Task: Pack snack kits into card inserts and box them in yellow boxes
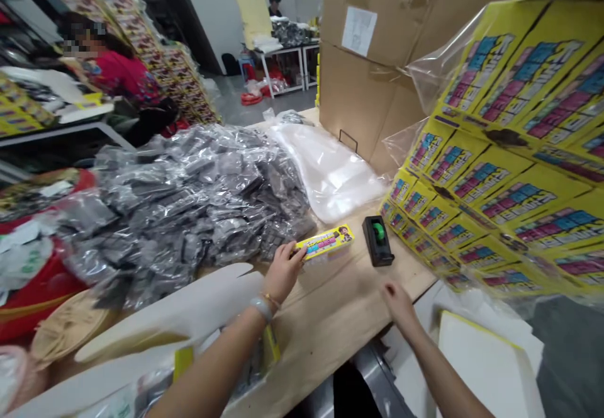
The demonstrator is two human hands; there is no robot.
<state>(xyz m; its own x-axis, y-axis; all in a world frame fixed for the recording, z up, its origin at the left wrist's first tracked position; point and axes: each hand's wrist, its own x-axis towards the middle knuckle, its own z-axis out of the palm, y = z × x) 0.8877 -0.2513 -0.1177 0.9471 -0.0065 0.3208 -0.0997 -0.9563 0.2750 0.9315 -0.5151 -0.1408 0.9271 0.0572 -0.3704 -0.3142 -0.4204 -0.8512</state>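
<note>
My left hand [283, 272] reaches over the wooden table [330, 323] and grips the near end of a small yellow printed box [326, 242] that lies flat on it. My right hand [399, 301] hovers low over the table's front right edge, fingers curled downward, with nothing visible in it. A black tape dispenser [377, 240] with a green roll stands just right of the box. A large heap of grey parts in clear bags [189, 197] lies left of the box.
Stacks of yellow boxes in plastic wrap [509, 153] lean at the right. Brown cartons [377, 59] stand behind. A pile of clear bags [330, 169] lies at the back. White flat sheets [189, 311] lie near left. A person in red [117, 75] sits far left.
</note>
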